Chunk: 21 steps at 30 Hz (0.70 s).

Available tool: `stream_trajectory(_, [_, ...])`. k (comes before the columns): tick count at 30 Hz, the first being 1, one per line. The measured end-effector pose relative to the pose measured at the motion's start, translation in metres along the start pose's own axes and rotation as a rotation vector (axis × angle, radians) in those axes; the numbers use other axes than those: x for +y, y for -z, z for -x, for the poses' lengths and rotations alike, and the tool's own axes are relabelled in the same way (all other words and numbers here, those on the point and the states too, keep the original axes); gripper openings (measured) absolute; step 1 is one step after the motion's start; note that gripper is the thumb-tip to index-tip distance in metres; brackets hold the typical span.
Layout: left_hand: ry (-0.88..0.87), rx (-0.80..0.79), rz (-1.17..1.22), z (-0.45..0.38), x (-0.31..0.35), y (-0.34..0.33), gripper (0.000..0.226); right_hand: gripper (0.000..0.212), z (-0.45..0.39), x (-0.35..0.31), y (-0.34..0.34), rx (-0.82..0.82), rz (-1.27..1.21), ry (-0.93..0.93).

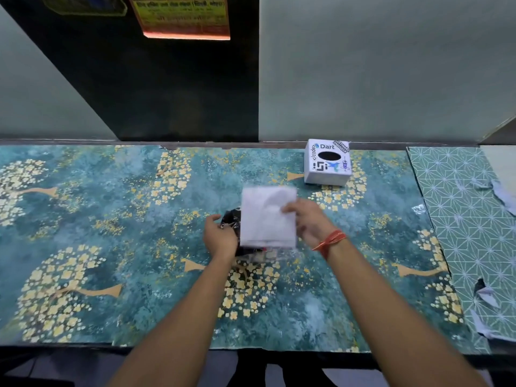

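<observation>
Below the table [111, 219] edge at six o'clock everything is dark and hard to make out. Two bare forearms reach in from there toward the middle of the teal flowered top.

The left hand [220, 237] curls over the left side of a black packet [231, 219] lying on the table. Its thumb shows at the upper edge, and the fingers are hidden beneath the hand. Most of the packet is covered. Only a dark crinkled patch at nine o'clock of the sheet and a glossy, clear strip along its six o'clock edge can be seen, and the contents cannot be told.

The right hand [307, 222], with a red thread [332, 241] round the wrist, pinches the right edge of a white sheet [266, 219], thumb on top. The sheet is held up over the packet and is blurred. Whether it is one layer or several cannot be told.

At one o'clock from the hands, well apart from them, a white box [326, 163] with stickers stands near the table's far edge. The oval hole in its top is black, so nothing inside it shows.

At three o'clock lies a green patterned mat [460, 219] with pale paper scraps [485, 297] on it. Some of them are cut off by the frame's edge.

At twelve o'clock a dark panel [167, 93] stands against the wall. It bears a yellow poster [181, 15], cut off at the top, with print too blurred to read.
</observation>
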<state>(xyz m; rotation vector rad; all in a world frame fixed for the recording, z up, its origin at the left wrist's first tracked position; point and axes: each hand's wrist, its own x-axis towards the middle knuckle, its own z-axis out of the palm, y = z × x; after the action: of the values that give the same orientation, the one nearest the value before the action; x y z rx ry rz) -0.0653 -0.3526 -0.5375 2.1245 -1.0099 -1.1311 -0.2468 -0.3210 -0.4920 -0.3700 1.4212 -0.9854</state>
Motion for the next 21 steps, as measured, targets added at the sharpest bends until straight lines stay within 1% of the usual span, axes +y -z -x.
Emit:
stream_trajectory(1, [0.015,-0.001,0.010,-0.003,-0.002,0.002,0.035,0.020,-0.008,0.015,-0.001,0.005,0.114,-0.055])
stream_trajectory(3, [0.024,-0.019,0.013,-0.009,-0.007,0.008,0.036,0.027,-0.018,0.037,-0.003,0.036,0.382,-0.081])
stream_trajectory(5, [0.017,-0.053,0.011,-0.015,-0.010,0.010,0.036,0.037,-0.026,0.043,-0.001,0.098,0.638,-0.038])
stream_trajectory(7, [0.003,-0.065,0.003,-0.018,-0.006,0.013,0.036,0.048,-0.027,0.033,-0.002,0.134,0.925,0.050])
stream_trajectory(8, [-0.013,-0.053,-0.012,-0.018,-0.002,0.014,0.037,0.052,-0.029,0.023,0.000,0.196,1.038,0.135])
stream_trajectory(10, [-0.072,-0.025,-0.028,-0.015,0.008,0.014,0.039,0.048,-0.036,-0.006,0.005,0.422,1.149,0.379])
stream_trajectory(11, [-0.126,-0.012,-0.028,-0.012,0.013,0.014,0.038,0.045,-0.042,-0.022,0.010,0.537,1.194,0.469])
stream_trajectory(12, [-0.185,-0.002,-0.028,-0.010,0.019,0.013,0.038,0.047,-0.050,-0.037,0.018,0.624,1.278,0.494])
stream_trajectory(13, [-0.245,0.004,-0.028,-0.006,0.024,0.012,0.038,0.053,-0.059,-0.050,0.028,0.661,1.387,0.450])
stream_trajectory(15, [-0.350,-0.005,-0.016,0.001,0.031,0.010,0.038,0.065,-0.076,-0.065,0.051,0.597,1.562,0.293])
stream_trajectory(16, [-0.387,-0.020,-0.003,0.005,0.034,0.008,0.038,0.065,-0.083,-0.067,0.063,0.547,1.608,0.234])
stream_trajectory(17, [-0.406,-0.045,0.009,0.010,0.037,0.006,0.038,0.063,-0.088,-0.066,0.073,0.509,1.646,0.213])
stream_trajectory(19, [-0.397,-0.135,0.055,0.018,0.041,0.004,0.038,0.055,-0.092,-0.066,0.083,0.467,1.701,0.267])
stream_trajectory(20, [-0.385,-0.198,0.085,0.020,0.043,0.003,0.039,0.049,-0.091,-0.066,0.083,0.455,1.688,0.319])
stream_trajectory(21, [-0.375,-0.262,0.110,0.023,0.045,0.002,0.039,0.043,-0.087,-0.067,0.082,0.453,1.611,0.384])
